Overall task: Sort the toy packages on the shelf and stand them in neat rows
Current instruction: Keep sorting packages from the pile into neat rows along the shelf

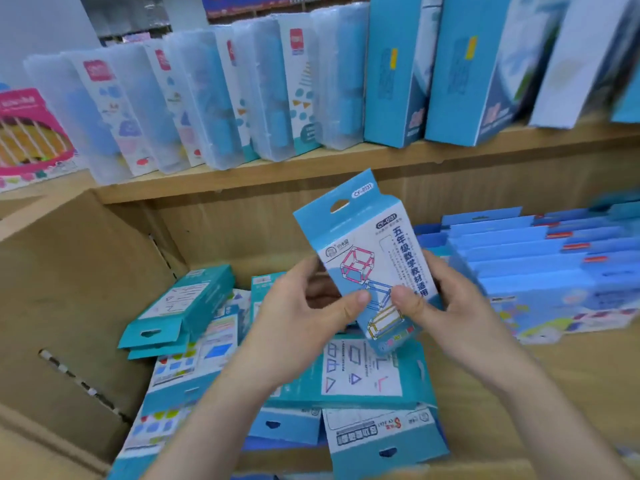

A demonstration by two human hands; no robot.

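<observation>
- The held package (pixel 367 258) is tilted, hanger tab up, lifted above the loose pile (pixel 363 372) on the lower shelf; its top edge sits just under the front lip of the upper shelf (pixel 311 178).
- The left hand (pixel 304 317) pinches its lower left edge with the thumb in front.
- The right hand (pixel 446 299) curls its fingers (pixel 433 268) round the right edge.
- A cardboard wall (pixel 69 289) closes the left side; the standing row (pixel 519 258) of blue packages fills the right.
- A bare shelf board (pixel 571 375) shows at front right.

Flat pile of packages (pixel 363 374) hogged the middle, standing blue row (pixel 519 261) walled off the right. Only bare wood (pixel 581 382) front-right was open.
</observation>
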